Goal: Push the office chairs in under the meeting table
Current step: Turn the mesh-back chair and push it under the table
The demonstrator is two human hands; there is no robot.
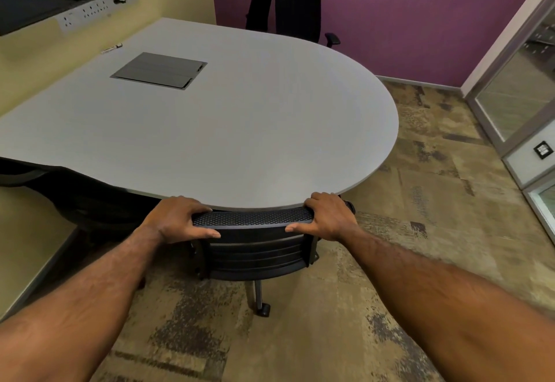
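Together, left hand (179,219) and right hand (328,216) grip the curved mesh chair back (253,220).

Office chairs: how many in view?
3: the near chair at the table edge, held by left hand and right hand; left far chair and right far chair overlapping by the purple wall. A dark shape under the table's left side may be another.

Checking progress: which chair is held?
The black mesh chair at the grey table's near edge; left hand and right hand grip its top. The black chairs by the purple wall stand untouched.
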